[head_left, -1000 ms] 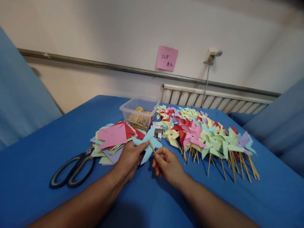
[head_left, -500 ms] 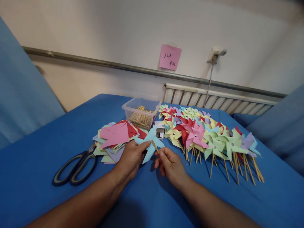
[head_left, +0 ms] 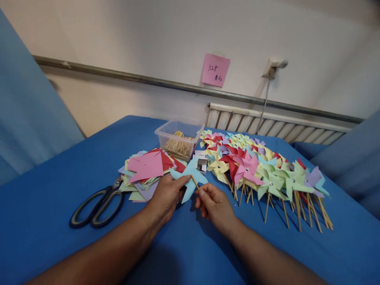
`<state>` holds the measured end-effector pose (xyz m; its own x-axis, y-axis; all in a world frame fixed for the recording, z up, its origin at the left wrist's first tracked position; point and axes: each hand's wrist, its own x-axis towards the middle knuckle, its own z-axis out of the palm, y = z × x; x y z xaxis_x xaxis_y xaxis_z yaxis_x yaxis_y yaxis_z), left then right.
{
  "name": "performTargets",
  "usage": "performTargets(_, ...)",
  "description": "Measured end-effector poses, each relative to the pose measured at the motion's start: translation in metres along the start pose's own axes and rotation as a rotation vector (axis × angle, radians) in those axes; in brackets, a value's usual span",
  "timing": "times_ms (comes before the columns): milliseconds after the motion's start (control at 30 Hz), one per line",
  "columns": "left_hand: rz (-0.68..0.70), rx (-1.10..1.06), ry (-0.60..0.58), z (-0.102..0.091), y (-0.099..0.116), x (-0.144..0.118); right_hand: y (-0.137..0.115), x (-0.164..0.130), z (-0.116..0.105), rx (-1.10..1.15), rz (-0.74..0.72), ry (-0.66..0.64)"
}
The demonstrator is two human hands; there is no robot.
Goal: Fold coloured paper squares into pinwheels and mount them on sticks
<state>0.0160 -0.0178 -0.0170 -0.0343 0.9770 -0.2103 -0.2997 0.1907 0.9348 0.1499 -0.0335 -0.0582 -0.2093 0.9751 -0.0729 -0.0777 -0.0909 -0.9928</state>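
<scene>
A light blue paper pinwheel (head_left: 188, 193) is pinched between the thumb and fingers of my left hand (head_left: 169, 196), its back facing me. Between the fingertips of my right hand (head_left: 215, 206) is a thin wooden stick (head_left: 195, 181), its upper end against the middle of the pinwheel. Whether a pin joins the two cannot be seen. Just left of my left hand lies a stack of coloured paper pieces (head_left: 145, 165), a pink cut one on top. Dark-handled scissors (head_left: 99, 208) rest beside the stack, their blades partly under the paper.
Behind the pinwheel stand a clear plastic box (head_left: 163, 136) of wooden sticks and a small open carton (head_left: 202, 164). Finished pinwheels (head_left: 246, 169) in many colours cover the right of the blue table (head_left: 97, 150). A radiator (head_left: 237, 118) and metal rail (head_left: 178, 87) run along the wall.
The whole view has shifted slightly, so things appear a little further right. Both hands keep their hold on the pinwheel and stick, with hardly any movement between them.
</scene>
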Motion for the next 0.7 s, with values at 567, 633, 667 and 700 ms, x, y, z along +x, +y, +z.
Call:
performTargets(567,-0.031,-0.036,0.014,-0.0003,0.0007,0.0003,-0.0003,0.0005,-0.0005,-0.025,-0.015,0.016)
performTargets(633,-0.036,-0.035,0.024,-0.0005,0.0007,0.0004,-0.0007,0.0001,-0.0001,-0.026,-0.019,0.015)
performTargets(667,-0.037,-0.031,0.029,-0.0006,0.0007,0.0005,-0.0008,0.0,0.0001,-0.026,-0.019,0.016)
performTargets(700,-0.036,-0.024,0.032,-0.0007,0.0006,0.0007,-0.0007,-0.0002,0.0003,-0.025,-0.019,0.016)
